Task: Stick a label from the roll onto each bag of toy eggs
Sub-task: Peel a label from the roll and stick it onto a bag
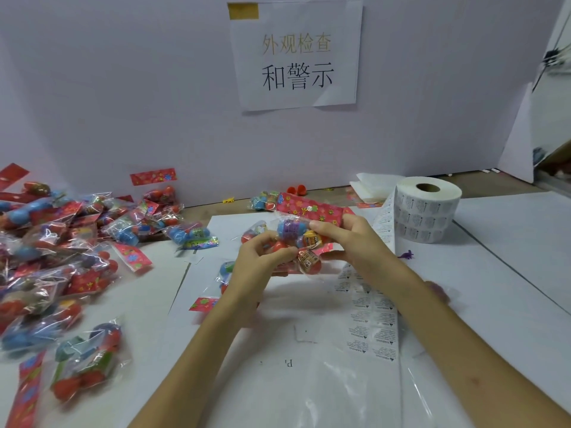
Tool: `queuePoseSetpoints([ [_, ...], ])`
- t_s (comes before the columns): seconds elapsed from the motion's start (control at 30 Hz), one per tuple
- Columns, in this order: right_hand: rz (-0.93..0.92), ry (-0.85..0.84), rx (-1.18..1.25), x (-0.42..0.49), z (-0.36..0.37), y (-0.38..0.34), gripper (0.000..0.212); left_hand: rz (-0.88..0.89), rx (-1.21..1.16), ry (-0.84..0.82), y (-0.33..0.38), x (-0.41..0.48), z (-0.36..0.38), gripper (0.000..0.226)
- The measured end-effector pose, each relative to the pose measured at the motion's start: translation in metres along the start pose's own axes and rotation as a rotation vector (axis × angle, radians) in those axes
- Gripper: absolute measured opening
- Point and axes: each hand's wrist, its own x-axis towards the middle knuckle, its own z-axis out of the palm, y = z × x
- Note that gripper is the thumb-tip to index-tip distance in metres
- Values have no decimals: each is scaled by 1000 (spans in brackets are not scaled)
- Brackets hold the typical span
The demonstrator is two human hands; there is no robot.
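Fingers (268,239) of the left hand (256,267) are curled in and pinch the clear plastic of a bag of toy eggs (309,259) at its left side, with the thumb against a red egg inside. The bag is held up off the surface (509,257) between both hands, in the middle of the view. Its red flowered card top (309,208) points away toward the wall (154,88). The right hand (352,242) grips the bag's right side, forefinger curled over the top and thumb underneath.

At far left, a loose pile of bags (61,242) spreads across the surface, with one bag (86,362) lying apart nearer the person. Two more bags (157,196) lean against the wall behind the pile. A small yellow toy (228,200) lies at the foot of the wall. Another bag (227,273) rests on a white sheet of paper (278,335), partly hidden by the left wrist. Behind the held bag lies one more bag (264,200), and two red egg halves (296,189) sit near the wall. A printed paper sign (296,54) is taped to the wall above.

To the right, a strip of labels (374,319) runs from under the right forearm up to the roll of labels (426,208), which stands on end. A tiny purple toy (406,254) lies just beside the strip.
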Motion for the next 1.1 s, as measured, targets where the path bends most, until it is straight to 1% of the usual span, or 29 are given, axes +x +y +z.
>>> queuePoseSetpoints([
  [0.13,0,-6,-21,-2,-2,1,11,-29,0,-23,2,-1,0,35],
  [0.3,-44,41,-29,-2,-1,1,6,-25,71,-67,4,-2,0,34],
  [0.37,-57,35,-48,-1,-4,1,4,-20,102,-82,5,-3,2,44],
  [0.43,-60,5,-82,-1,-6,2,5,-27,79,-86,7,-5,3,54],
  [0.5,-62,-41,-141,-1,-5,4,12,-25,38,-56,9,-6,3,52],
  [0.57,-75,-83,-184,-2,-1,6,18,-29,16,3,8,-6,1,44],
  [0.67,-98,-85,-204,-2,3,8,7,-34,1,59,7,-5,-1,22],
  [0.73,-99,-80,-208,-3,4,8,7,-27,9,84,7,-4,-2,15],
  [0.9,-38,-144,-243,-6,6,6,33,-2,24,159,9,-3,-3,29],
  [0.93,-34,-144,-251,-6,6,6,32,1,27,163,10,-3,-2,33],
  [1.03,-27,-114,-266,-5,4,7,13,4,19,175,9,-3,-1,35],
  [1.1,-19,-107,-271,-4,4,8,9,5,23,176,9,-4,-1,33],
])
